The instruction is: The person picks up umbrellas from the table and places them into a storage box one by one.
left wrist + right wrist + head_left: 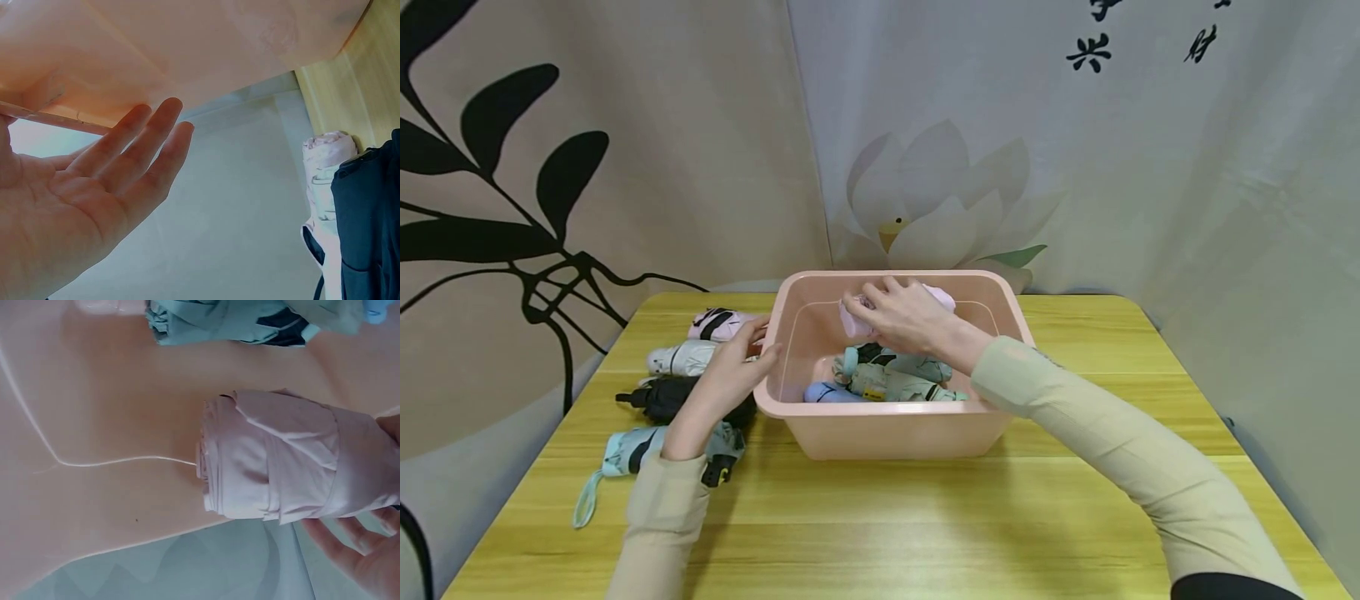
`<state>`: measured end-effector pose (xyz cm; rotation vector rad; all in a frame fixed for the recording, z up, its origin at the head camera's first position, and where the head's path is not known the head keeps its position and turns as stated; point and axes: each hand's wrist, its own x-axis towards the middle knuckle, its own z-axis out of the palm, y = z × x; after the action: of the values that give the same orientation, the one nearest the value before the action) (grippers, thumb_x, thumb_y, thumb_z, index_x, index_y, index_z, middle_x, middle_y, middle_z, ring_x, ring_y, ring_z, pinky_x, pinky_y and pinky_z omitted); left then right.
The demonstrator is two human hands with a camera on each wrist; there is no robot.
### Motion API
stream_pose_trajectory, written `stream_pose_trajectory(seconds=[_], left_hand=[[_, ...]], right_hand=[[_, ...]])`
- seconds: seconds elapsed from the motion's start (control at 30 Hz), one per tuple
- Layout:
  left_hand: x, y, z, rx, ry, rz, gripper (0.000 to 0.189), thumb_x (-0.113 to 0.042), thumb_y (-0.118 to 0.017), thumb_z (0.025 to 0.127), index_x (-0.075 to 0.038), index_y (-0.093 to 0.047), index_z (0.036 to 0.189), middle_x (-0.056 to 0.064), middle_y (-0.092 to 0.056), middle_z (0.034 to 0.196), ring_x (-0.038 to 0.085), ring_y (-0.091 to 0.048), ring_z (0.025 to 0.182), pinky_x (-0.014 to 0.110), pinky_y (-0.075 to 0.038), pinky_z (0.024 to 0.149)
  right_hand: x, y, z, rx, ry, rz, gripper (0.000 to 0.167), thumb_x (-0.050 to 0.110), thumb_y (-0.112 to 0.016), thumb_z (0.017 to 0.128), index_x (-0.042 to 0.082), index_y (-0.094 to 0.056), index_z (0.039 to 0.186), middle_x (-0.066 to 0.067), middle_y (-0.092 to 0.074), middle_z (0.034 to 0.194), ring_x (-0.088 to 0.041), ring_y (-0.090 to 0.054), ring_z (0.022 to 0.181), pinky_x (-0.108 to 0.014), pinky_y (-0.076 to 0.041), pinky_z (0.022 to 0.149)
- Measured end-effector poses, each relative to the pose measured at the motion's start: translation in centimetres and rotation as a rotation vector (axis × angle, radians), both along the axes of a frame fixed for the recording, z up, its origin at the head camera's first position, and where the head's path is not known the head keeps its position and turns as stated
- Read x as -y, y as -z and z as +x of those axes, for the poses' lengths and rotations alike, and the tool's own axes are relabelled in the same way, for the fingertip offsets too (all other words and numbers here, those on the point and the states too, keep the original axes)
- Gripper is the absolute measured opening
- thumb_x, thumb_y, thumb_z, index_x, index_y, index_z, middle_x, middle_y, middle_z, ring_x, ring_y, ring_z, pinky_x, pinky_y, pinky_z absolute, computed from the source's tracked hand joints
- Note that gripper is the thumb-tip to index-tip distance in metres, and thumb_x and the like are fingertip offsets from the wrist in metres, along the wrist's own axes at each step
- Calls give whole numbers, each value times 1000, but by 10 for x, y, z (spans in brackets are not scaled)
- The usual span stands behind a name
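My right hand (910, 317) grips a rolled pale pink folding umbrella (281, 456) inside the pink plastic tub (895, 433). In the right wrist view the umbrella's folded fabric end points away from the fingers, close over the tub's floor and wall. My left hand (730, 375) holds the tub's left rim, thumb over the lip and fingers (140, 162) along the outer wall. Nearer the tub's front lie a teal umbrella (212, 319), a pale green umbrella (895, 385) and a blue umbrella (831, 393).
Left of the tub, several folded umbrellas lie in a row on the wooden table (880, 533): a pink one (718, 323), a white one (681, 358), a black one (662, 398) and a light blue one (625, 450) with a wrist loop. A printed curtain (722, 167) hangs behind.
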<state>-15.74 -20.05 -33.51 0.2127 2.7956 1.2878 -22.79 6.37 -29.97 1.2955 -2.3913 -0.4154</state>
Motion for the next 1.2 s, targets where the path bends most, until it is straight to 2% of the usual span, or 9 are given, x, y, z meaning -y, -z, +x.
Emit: stream_pose_trajectory(seconds=[0.7, 0.83, 1.07, 1.2], left_hand=[[-1, -3, 2, -2, 1, 1, 65, -33, -48, 98, -2, -23, 149, 27, -35, 149, 45, -41, 130, 59, -39, 104], [-3, -2, 0, -2, -4, 1, 64, -31, -48, 98, -2, -23, 149, 27, -35, 149, 46, -41, 130, 59, -39, 105], [-9, -2, 0, -23, -20, -11, 62, -30, -49, 98, -1, -25, 148, 28, -37, 147, 47, -43, 128, 58, -40, 104], [-11, -1, -1, -24, -31, -14, 62, -30, -49, 98, -2, -26, 148, 27, -38, 146, 46, -44, 128, 58, -40, 103]], right_hand=[[2, 9, -7, 75, 39, 71, 60, 33, -59, 89, 14, -39, 143, -8, -54, 130, -29, -56, 105, -39, -56, 73], [1, 12, -10, 65, 32, 79, 61, 34, -59, 89, 13, -39, 142, -8, -54, 132, -29, -56, 105, -39, -56, 73], [-3, 15, -14, 32, -27, 64, 36, 25, -49, 97, 17, -47, 132, -4, -59, 123, -26, -60, 96, -35, -55, 63], [-7, 14, -16, 6, -33, 54, 31, 22, -48, 97, 20, -51, 127, -1, -60, 121, -25, -60, 97, -36, -54, 65]])
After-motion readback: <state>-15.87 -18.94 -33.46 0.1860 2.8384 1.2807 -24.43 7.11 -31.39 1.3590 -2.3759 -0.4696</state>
